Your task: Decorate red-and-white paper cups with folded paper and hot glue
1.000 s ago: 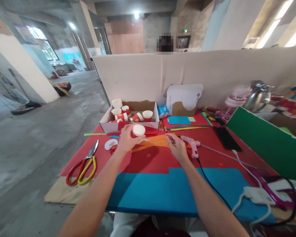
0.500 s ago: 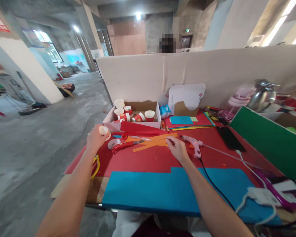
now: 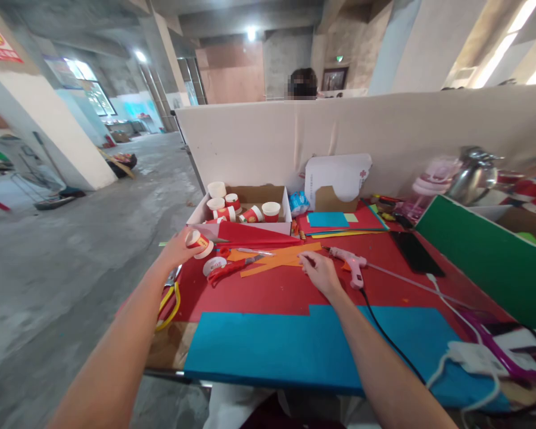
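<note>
Clamped around a small red-and-white paper cup [image 3: 199, 242] with the left hand [image 3: 177, 249], at the left part of the red sheet [image 3: 259, 295], near the left corner of a white box [image 3: 277, 227] with similar cups [image 3: 271, 215] inside; cannot tell whether touching the sheet. Best handled, judging by such thin-looking walls, with light, even pressure spread around the side rather than pinched at one spot, and with the left forearm [image 3: 129, 316] lifted clear of the yellow-handled shears [image 3: 177, 301] partly hidden behind. Tilted rather than upright: pointing, as far as can be judged, with the wider white end down and to the right, and the narrower end up and to the left; long axis slanting between those two, red band around the middle. Rightward from there, past a white disc [image 3: 213, 267] just beside the cup, then past red-handled scissors [image 3: 227, 272] and crossed orange strips [image 3: 279, 260]. Drawn together at the fingertips with the right hand [image 3: 320, 271], over the right part of those strips; cannot tell whether pinching one. Just beside that, to the right, lying near a pink glue gun [image 3: 355, 272].
</note>
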Available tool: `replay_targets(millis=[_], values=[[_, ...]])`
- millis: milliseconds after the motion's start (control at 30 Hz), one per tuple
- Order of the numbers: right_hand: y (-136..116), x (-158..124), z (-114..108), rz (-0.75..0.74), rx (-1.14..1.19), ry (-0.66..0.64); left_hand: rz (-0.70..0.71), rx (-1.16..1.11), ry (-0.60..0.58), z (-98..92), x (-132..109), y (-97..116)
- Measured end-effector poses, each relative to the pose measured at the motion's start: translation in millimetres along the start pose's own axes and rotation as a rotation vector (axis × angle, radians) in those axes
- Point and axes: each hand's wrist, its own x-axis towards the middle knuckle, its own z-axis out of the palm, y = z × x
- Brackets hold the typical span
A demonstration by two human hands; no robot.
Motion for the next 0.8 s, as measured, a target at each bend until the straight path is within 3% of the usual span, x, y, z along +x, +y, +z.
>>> replay_targets(millis=[133, 167, 300, 367, 633, 800], values=[[0, 0, 0, 0.008, 0.002, 0.008, -0.002, 0.020, 0.212, -10.5, -12, 13], [1, 1, 1, 0.007, 0.008, 0.004, -0.010, 0.038, 0.189, -9.9, -15, 18], [2, 0, 3, 0.005, 0.020, -0.023, 0.070, 0.129, -0.227, 6.9, -25, 30], [2, 0, 5, 0.005, 0.000, -0.041, 0.123, 0.142, -0.331, 16.7, -26, 29], [-1, -1, 6, 0.000, -0.033, -0.075, 0.172, 0.055, -0.430, 24.8, -16, 15], [-1, -2, 6, -0.002, -0.031, -0.091, 0.051, 0.040, -0.326, 18.7, -26, 16]])
